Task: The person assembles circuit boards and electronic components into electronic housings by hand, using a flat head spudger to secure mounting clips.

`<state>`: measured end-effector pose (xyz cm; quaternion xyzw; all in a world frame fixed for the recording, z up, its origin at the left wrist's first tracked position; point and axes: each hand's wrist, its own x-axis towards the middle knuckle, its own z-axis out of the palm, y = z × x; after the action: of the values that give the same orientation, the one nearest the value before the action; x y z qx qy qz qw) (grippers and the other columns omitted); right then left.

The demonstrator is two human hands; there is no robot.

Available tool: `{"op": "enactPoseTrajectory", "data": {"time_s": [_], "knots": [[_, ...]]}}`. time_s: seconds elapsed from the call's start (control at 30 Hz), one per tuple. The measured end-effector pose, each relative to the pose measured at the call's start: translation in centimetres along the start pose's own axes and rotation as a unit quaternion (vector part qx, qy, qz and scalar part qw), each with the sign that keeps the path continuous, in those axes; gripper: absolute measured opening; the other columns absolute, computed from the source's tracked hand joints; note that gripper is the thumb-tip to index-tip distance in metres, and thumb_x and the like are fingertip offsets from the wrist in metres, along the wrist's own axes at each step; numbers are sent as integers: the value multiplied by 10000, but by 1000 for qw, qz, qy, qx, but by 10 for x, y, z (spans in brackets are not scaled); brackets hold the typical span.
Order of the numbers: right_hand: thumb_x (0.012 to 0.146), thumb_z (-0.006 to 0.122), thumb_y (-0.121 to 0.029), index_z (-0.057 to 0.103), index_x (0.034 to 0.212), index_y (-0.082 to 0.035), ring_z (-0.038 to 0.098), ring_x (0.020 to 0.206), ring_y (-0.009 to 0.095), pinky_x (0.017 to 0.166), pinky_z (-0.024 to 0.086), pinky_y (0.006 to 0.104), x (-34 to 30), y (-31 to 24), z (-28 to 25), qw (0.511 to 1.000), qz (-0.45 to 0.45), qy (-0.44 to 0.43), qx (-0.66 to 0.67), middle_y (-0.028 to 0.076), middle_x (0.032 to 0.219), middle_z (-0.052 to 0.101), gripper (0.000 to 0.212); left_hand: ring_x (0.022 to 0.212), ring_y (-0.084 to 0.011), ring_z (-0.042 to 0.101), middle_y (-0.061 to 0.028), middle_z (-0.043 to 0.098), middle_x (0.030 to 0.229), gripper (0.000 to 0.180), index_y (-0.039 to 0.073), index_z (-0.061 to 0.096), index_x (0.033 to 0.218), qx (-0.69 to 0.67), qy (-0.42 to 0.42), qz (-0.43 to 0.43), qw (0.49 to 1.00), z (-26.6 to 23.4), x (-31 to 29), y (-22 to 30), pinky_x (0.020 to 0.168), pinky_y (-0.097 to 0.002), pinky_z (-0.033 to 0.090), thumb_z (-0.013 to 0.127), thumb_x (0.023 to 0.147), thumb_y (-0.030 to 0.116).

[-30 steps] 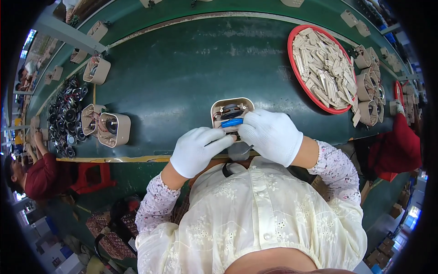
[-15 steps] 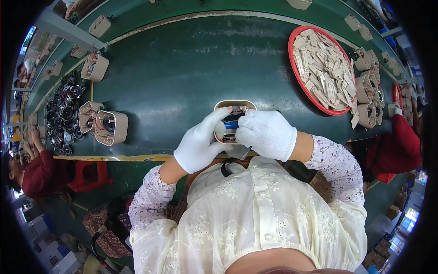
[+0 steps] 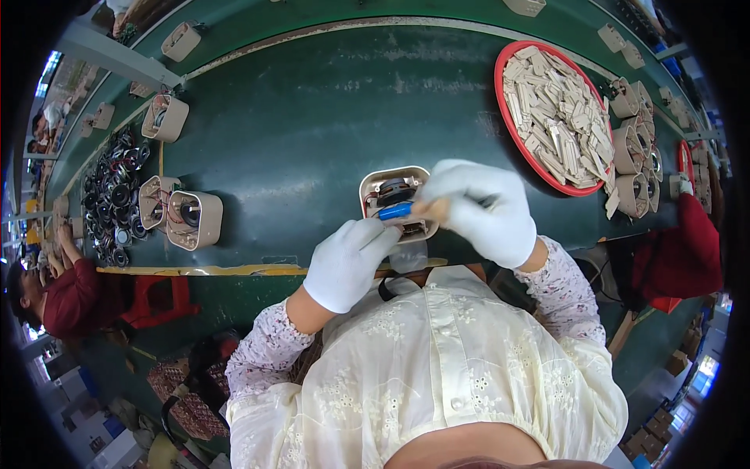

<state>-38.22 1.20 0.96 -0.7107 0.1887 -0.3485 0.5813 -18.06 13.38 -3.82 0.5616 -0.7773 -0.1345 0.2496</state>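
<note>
A beige plastic housing [image 3: 370, 184] stands open side up at the table's front edge, before my body. Inside it sits a dark round speaker [image 3: 394, 191]. A blue cylinder [image 3: 395, 211], slightly tilted, lies across the housing's opening. My left hand [image 3: 348, 262], in a white glove, has its fingers closed at the front left rim. My right hand [image 3: 480, 209], also gloved and a little blurred, is raised over the right side. Its bare fingertips are pinched at the cylinder's right end. Both palms' undersides are hidden.
Two beige housings [image 3: 195, 220] with speakers stand at the left, by a heap of loose speakers [image 3: 117, 195]. A red basin [image 3: 500, 86] of beige strips is at the far right, beside stacked housings [image 3: 630, 194]. Co-workers sit at both sides.
My right hand has lifted and moved right from the housing, uncovering the speaker. My left hand has drawn down toward the front left rim. The blue cylinder is more tilted.
</note>
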Motion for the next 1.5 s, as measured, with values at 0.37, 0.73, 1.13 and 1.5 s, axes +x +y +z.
{"op": "enactPoseTrajectory", "data": {"time_s": [0.37,0.73,1.13,1.5], "knots": [[944,615,-51,728,991,13,703,821,190,757,549,311,0,22,32,998,-66,13,9,117,951,744,138,865,-292,651,-87,650,1005,231,108,708,1010,-4,32,23,999,9,1,2,692,-406,558,634,794,76],[932,600,-56,721,989,-7,696,786,188,705,547,311,-10,8,19,991,-59,121,6,114,922,726,142,764,-299,670,-101,672,921,250,110,693,1004,-23,76,11,997,10,5,-3,644,-388,551,744,765,60],[927,632,-360,746,1053,-98,702,960,368,852,554,472,29,55,-156,683,321,155,-637,175,1036,725,313,817,-324,707,-157,711,952,619,54,658,1248,-73,25,33,996,6,21,-14,710,-359,563,903,689,158],[905,670,-206,738,997,-106,680,889,366,799,541,426,7,11,-94,904,29,116,-410,144,942,704,152,793,-327,704,-146,720,942,900,36,457,1486,-100,34,29,994,16,22,-21,675,-391,559,890,725,246]]}}
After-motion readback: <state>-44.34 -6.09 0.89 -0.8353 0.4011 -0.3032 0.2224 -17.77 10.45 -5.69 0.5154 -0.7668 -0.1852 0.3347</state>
